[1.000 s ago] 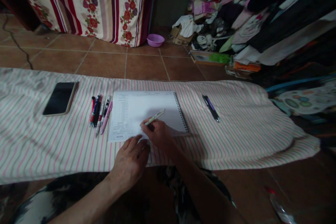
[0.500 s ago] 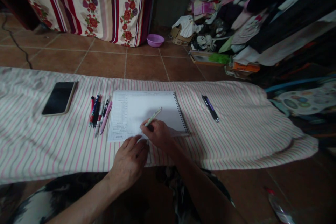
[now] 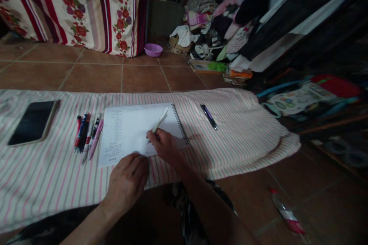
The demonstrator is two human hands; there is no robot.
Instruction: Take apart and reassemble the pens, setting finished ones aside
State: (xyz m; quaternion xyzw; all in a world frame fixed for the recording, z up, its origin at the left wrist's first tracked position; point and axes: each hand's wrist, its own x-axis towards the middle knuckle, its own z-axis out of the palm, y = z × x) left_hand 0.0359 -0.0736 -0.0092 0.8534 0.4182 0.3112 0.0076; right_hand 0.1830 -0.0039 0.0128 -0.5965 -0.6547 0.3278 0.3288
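Note:
A spiral-bound notebook (image 3: 138,122) lies on striped cloth, its white page blank in the middle, with a printed column at left and coil at right. My right hand (image 3: 162,141) is closed around a pale pen (image 3: 161,119), holding it tilted with the tip low over the page. Whether the tip touches paper is hard to see. My left hand (image 3: 130,174) rests palm down at the notebook's lower edge, fingers curled in and their tips hidden; nothing shows in it. Several pens (image 3: 86,136) lie side by side left of the notebook.
Right of the notebook lies a dark purple pen (image 3: 209,116). A phone (image 3: 33,122) lies at the far left of the striped cloth (image 3: 244,138). Beyond, a purple basin (image 3: 153,49) and heaped clothes (image 3: 215,26) are on the tiled floor; a bottle (image 3: 287,212) lies at lower right.
The view has swung right, so things sit further left. The pen in my right hand stands more upright. My left hand's fingers look more curled in.

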